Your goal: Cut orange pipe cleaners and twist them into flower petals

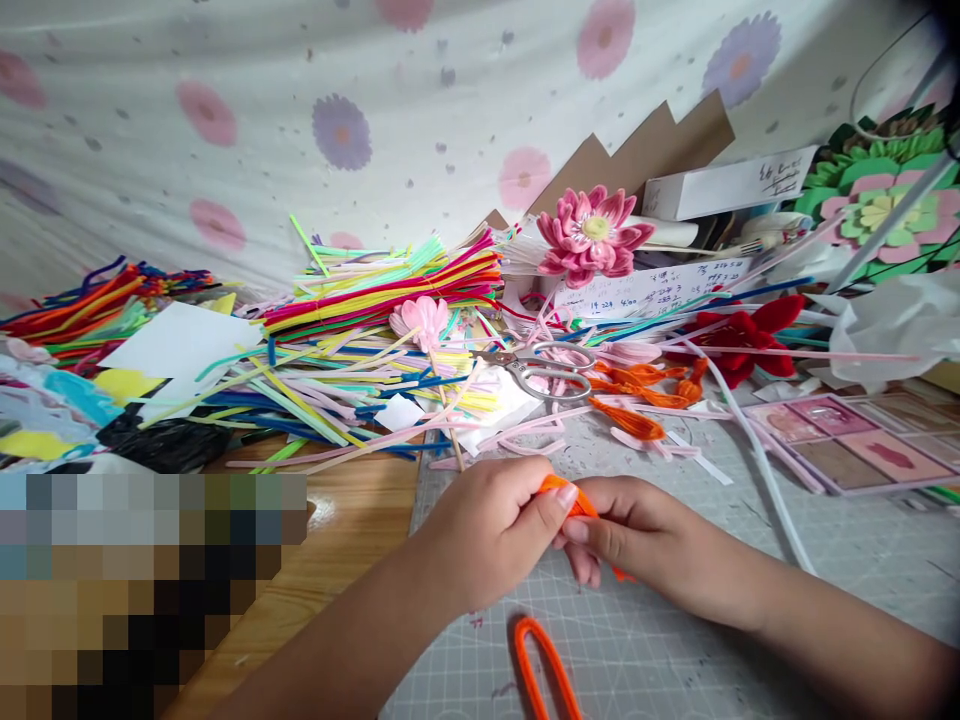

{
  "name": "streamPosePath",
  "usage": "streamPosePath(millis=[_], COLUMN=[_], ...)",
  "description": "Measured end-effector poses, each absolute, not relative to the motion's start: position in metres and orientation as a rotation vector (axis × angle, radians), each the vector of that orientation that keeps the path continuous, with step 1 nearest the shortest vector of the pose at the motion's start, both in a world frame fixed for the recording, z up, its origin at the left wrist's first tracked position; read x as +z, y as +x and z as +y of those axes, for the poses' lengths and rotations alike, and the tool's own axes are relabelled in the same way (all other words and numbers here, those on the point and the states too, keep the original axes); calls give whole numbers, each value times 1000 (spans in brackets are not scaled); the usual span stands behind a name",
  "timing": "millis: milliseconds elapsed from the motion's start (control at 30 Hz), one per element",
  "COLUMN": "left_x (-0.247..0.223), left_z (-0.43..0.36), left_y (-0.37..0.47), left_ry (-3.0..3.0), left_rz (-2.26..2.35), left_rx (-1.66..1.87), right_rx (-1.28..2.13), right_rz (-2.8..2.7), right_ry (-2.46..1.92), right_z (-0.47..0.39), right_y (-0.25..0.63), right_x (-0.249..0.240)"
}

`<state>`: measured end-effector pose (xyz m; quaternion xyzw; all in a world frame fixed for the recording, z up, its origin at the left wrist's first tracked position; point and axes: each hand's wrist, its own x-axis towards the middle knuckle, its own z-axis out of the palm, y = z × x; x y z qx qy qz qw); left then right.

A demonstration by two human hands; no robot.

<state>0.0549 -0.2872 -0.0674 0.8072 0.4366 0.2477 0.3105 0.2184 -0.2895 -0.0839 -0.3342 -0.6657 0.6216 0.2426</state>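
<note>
Both of my hands meet over the grey cutting mat [465, 660], closed on an orange pipe cleaner [574, 497]. My left hand [495, 520] pinches its upper part between thumb and bent fingers. From the other side, my right hand [637, 535] grips it with thumb and fingertips, and a short orange end shows below. The fingers hide most of its shape. A second orange pipe cleaner [544, 665], bent into a narrow loop, lies on the mat near the front edge of the view. Finished-looking orange loops [637, 395] lie beyond my hands.
Scissors [551, 370] lie behind my hands beside a pink flower on a stick [421, 325]. Bundled pipe cleaners [390, 290] fill the back left. A makeup palette [862, 440], a red flower [750, 335] and a pink flower [592, 235] are at the right and back.
</note>
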Motion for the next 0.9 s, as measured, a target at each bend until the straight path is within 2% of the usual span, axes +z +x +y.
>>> streamPosePath(millis=[233, 600, 700, 900], left_x=[-58, -70, -71, -69], left_z=[-290, -283, -282, -282], left_y=[57, 55, 56, 53], left_ry=[1868, 1577, 1641, 1945], left_rz=[959, 698, 774, 1160], left_rx=[622, 672, 699, 736], right_rx=[1728, 1356, 1390, 1680], right_rz=[-1801, -2067, -2039, -1717], right_ry=[-865, -811, -883, -1020], right_z=[-294, -298, -297, -295], right_y=[218, 218, 218, 214], right_x=[-85, -82, -83, -88])
